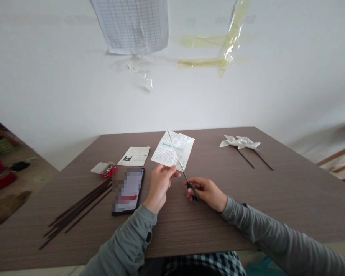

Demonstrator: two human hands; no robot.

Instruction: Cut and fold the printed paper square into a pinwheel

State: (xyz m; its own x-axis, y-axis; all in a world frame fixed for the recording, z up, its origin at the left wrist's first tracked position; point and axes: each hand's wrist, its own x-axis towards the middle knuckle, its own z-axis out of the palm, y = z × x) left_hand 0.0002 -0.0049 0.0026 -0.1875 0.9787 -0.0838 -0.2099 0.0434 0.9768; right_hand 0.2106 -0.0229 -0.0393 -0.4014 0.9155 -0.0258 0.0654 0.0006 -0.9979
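Note:
My left hand [161,184] pinches the near corner of a square of printed newspaper [164,152] between thumb and fingers, holding it up over the table. In my right hand [208,191] is a pair of scissors [192,190] with black handles, fingers through or around the loops. The metal blades point up and away, meeting the paper at its near corner beside my left thumb. A diagonal line runs across the sheet toward its far corner; whether it is a crease or a cut I cannot tell.
Left of my hands lie a phone [129,191], a flat piece of newspaper [135,156], an opened red box [107,171] of small metal pieces and several thin dark sticks [77,207]. Two white paper pinwheels [241,142] on sticks lie at the right. Behind the table [276,207] stands a wall.

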